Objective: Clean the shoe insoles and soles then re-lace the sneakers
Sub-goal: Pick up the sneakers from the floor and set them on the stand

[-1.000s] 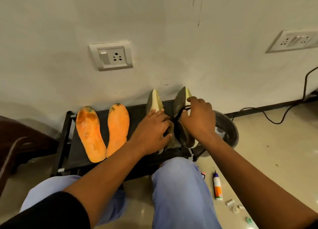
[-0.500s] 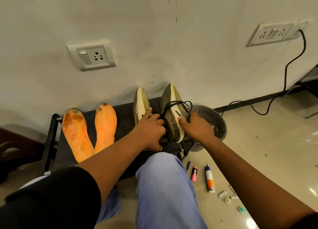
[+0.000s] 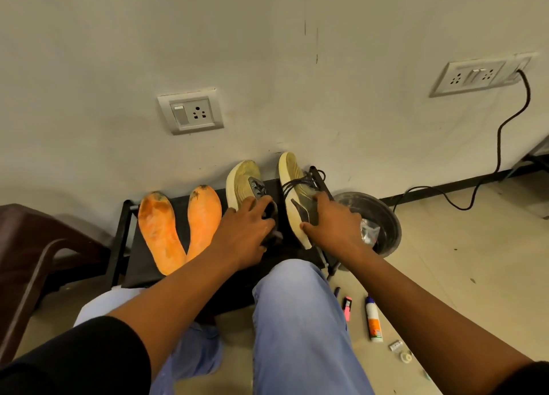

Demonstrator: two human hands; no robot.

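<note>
Black rack (image 3: 142, 264) with two orange insoles (image 3: 160, 231) and two sneakers (image 3: 242, 183) leaning wallward.

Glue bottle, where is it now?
Head view, lower right: the glue bottle lies on the floor beside the person's right forearm, just right of a pink highlighter and below the metal bowl.

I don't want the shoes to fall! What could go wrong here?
1. Both sneakers lean toe-up on the wall; the right sneaker sits near the black stand edge, above the bowl, and might tip in.
2. The loose black lace could snag the right hand.
3. The left hand might nudge the orange insoles.
</note>
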